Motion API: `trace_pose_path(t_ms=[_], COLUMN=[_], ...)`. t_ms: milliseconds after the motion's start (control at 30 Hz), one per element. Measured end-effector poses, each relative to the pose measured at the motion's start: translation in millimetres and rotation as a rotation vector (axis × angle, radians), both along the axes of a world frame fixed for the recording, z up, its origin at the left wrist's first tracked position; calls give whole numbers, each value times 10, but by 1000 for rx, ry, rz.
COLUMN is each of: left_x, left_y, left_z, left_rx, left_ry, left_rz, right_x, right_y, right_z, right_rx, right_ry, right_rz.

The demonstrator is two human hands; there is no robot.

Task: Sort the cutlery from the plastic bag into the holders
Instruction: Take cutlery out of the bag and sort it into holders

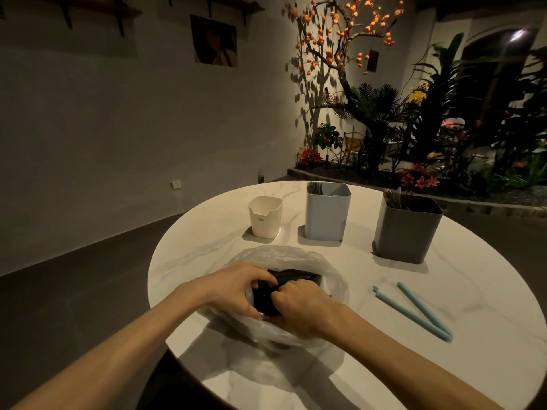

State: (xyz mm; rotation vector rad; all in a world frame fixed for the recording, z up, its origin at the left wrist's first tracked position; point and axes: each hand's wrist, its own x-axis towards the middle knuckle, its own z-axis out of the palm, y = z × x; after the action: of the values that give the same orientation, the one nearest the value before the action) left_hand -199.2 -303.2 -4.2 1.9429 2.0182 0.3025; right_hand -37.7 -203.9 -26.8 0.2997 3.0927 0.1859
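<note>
Both the left hand (pixel 236 287) and right hand (pixel 299 306) curl their fingers around black cutlery (pixel 291 276) inside the plastic bag (pixel 284 255) at six o'clock on the tabletop (pixel 444 291); best lift one type cleanly toward the holders (pixel 327 213) at twelve.

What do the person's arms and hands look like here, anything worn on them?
Both forearms are bare up to the frame edge, with no sleeves in view. The left hand and right hand have no gloves, and no watch or bracelet shows at either wrist. Rings cannot be ruled out in this dim light.
</note>
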Motion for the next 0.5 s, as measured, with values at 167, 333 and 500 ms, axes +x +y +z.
trace_pose_path(t_ms=[167,333,500], left_x=[44,100,187], left_y=[0,85,192], left_z=[90,90,131], left_rx=[58,187,226], left_ry=[-100,58,92], left_rz=[14,23,46], right_x=[-34,-15,-7], right_y=[195,280,399], right_z=[232,513,777], right_rx=[-48,-103,-171], right_ry=[-42,-95,-85], right_rz=[-40,3,22])
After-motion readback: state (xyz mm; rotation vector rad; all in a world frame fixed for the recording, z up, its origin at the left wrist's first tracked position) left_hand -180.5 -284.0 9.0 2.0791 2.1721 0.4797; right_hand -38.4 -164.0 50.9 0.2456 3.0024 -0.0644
